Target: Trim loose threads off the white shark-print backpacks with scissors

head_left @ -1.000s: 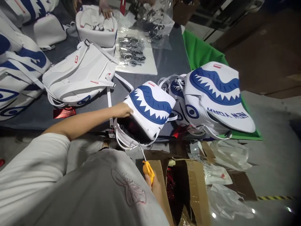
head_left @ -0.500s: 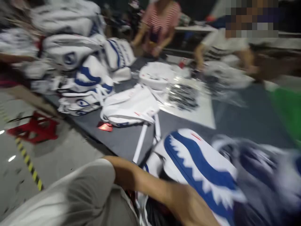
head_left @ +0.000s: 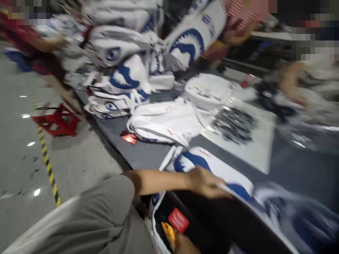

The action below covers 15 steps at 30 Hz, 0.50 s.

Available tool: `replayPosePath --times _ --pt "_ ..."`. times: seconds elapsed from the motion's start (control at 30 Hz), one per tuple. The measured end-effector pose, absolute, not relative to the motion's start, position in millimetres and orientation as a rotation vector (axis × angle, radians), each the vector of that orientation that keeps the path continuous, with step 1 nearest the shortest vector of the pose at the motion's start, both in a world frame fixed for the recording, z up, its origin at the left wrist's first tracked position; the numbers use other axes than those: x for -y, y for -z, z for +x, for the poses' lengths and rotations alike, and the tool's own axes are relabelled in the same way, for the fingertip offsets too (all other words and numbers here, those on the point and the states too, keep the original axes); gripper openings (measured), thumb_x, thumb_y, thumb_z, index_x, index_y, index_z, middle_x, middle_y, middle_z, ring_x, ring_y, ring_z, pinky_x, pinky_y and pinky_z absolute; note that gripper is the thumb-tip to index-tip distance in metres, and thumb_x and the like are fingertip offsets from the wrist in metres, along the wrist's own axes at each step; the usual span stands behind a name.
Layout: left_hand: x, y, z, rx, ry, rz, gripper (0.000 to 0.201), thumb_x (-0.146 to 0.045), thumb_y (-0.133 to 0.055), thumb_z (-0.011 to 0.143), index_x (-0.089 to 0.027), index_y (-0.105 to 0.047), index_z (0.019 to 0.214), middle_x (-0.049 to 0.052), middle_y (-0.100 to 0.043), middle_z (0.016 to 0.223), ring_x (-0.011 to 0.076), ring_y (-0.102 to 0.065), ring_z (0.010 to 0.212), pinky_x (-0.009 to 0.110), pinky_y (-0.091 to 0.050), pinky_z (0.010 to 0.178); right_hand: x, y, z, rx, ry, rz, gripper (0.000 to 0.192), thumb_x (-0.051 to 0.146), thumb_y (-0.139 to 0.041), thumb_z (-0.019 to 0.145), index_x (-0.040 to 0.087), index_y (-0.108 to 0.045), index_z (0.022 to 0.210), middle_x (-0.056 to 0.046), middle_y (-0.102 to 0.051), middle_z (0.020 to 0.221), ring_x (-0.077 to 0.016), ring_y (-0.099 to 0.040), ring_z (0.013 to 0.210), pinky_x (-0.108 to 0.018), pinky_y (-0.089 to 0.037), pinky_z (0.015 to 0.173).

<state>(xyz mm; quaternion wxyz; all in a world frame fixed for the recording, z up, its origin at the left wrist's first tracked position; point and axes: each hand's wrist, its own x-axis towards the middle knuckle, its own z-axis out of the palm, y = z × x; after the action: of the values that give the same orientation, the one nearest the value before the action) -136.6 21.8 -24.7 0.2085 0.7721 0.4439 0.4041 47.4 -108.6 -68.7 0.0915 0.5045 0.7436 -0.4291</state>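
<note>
One open white backpack (head_left: 225, 171), left fingers (head_left: 215, 184) clamped on its edge, right fingers (head_left: 174, 244) around a yellow tool (head_left: 168, 230) inside

The shark-print backpack (head_left: 235, 174) gapes wide, leaving the right hand (head_left: 184, 244) room inside, though the left hand (head_left: 206, 181), gripping the rim, bars the far side. Over on the left, a white backpack (head_left: 164, 121) and piled-up bags (head_left: 119, 46) crowd the table; rightward, bare tabletop (head_left: 296, 167) runs open beside the white sheet (head_left: 261, 155).
</note>
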Motion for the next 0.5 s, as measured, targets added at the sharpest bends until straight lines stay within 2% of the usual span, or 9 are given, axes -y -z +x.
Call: replayPosePath --times 0.07,0.1,0.17,0.2,0.27,0.33,0.37,0.43,0.5 --pt "-12.7 20.0 -140.5 -1.442 -1.308 1.957 0.037 -0.047 -0.063 0.086 -0.022 -0.053 0.061 0.002 -0.059 0.059 0.0165 -0.060 0.059 0.029 -0.043 0.057 130.8 35.5 62.9 -1.983 1.180 1.516 0.014 0.037 -0.072 0.075 0.024 -0.068 0.078 -0.006 -0.068 0.063 -0.0262 -0.069 0.066 -0.030 -0.049 0.061" --pt "-10.2 19.1 -142.3 -1.491 -1.388 1.856 0.035 -0.045 -0.058 0.090 -0.021 -0.056 0.065 0.002 -0.059 0.062 0.0151 -0.058 0.060 0.028 -0.042 0.058 132.9 19.0 65.1 -1.933 1.082 1.543 0.017 0.037 -0.070 0.078 0.023 -0.069 0.087 -0.008 -0.070 0.069 -0.0264 -0.070 0.071 -0.031 -0.049 0.065" --pt "-8.0 19.1 -144.5 -1.457 -1.413 1.776 0.037 -0.047 -0.055 0.091 -0.019 -0.057 0.067 0.000 -0.057 0.060 0.0128 -0.053 0.057 0.027 -0.038 0.058 116.5 -3.3 63.7 -1.859 0.730 1.718 0.032 0.039 -0.055 0.092 0.018 -0.064 0.114 -0.015 -0.073 0.085 -0.0292 -0.071 0.081 -0.036 -0.050 0.072" --pt "-6.6 18.9 -144.6 -1.420 -1.384 1.771 0.037 -0.047 -0.055 0.091 -0.019 -0.057 0.067 -0.001 -0.055 0.059 0.0118 -0.050 0.056 0.026 -0.036 0.057 100.7 -7.2 62.7 -1.772 0.580 1.825 0.037 0.040 -0.046 0.098 0.015 -0.060 0.121 -0.018 -0.072 0.091 -0.0304 -0.071 0.086 -0.038 -0.050 0.075" --pt "-0.8 16.4 -143.8 -1.340 -1.324 1.788 0.037 -0.047 -0.056 0.090 -0.018 -0.056 0.066 -0.002 -0.052 0.058 0.0108 -0.047 0.055 0.025 -0.035 0.057 64.3 -2.8 62.5 -1.668 0.464 1.999 0.041 0.041 -0.039 0.101 0.012 -0.056 0.124 -0.021 -0.071 0.101 -0.0306 -0.069 0.097 -0.039 -0.050 0.081" --pt "5.4 13.0 -142.9 -1.321 -1.319 1.783 0.036 -0.046 -0.055 0.091 -0.018 -0.056 0.067 -0.002 -0.053 0.058 0.0106 -0.047 0.056 0.024 -0.035 0.058 34.0 9.4 64.9 -1.539 0.450 2.117 0.040 0.033 -0.033 0.103 0.007 -0.059 0.120 -0.024 -0.068 0.107 -0.0300 -0.067 0.105 -0.037 -0.050 0.086" --pt "6.4 12.5 -142.8 -1.353 -1.340 1.764 0.037 -0.046 -0.055 0.091 -0.018 -0.056 0.067 -0.002 -0.053 0.059 0.0107 -0.048 0.057 0.024 -0.035 0.059 24.5 15.2 67.5 -1.503 0.443 2.153 0.040 0.029 -0.031 0.103 0.005 -0.057 0.123 -0.026 -0.066 0.111 -0.0299 -0.066 0.109 -0.037 -0.049 0.089" --pt "2.5 16.0 -142.4 -1.486 -1.410 1.695 0.039 -0.048 -0.054 0.091 -0.018 -0.054 0.065 -0.003 -0.050 0.057 0.0106 -0.046 0.056 0.024 -0.033 0.059 21.2 22.4 76.3 -1.439 0.463 2.186 0.041 0.026 -0.030 0.104 0.003 -0.053 0.129 -0.028 -0.064 0.116 -0.0305 -0.063 0.113 -0.039 -0.048 0.092" --pt "-6.6 24.7 -139.9 -1.623 -1.473 1.607 0.043 -0.050 -0.054 0.091 -0.019 -0.050 0.062 -0.003 -0.046 0.055 0.0105 -0.042 0.055 0.024 -0.032 0.058 38.9 21.3 86.8 -1.368 0.552 2.173 0.040 0.029 -0.037 0.103 0.002 -0.057 0.125 -0.027 -0.066 0.111 -0.0302 -0.065 0.109 -0.039 -0.048 0.090"
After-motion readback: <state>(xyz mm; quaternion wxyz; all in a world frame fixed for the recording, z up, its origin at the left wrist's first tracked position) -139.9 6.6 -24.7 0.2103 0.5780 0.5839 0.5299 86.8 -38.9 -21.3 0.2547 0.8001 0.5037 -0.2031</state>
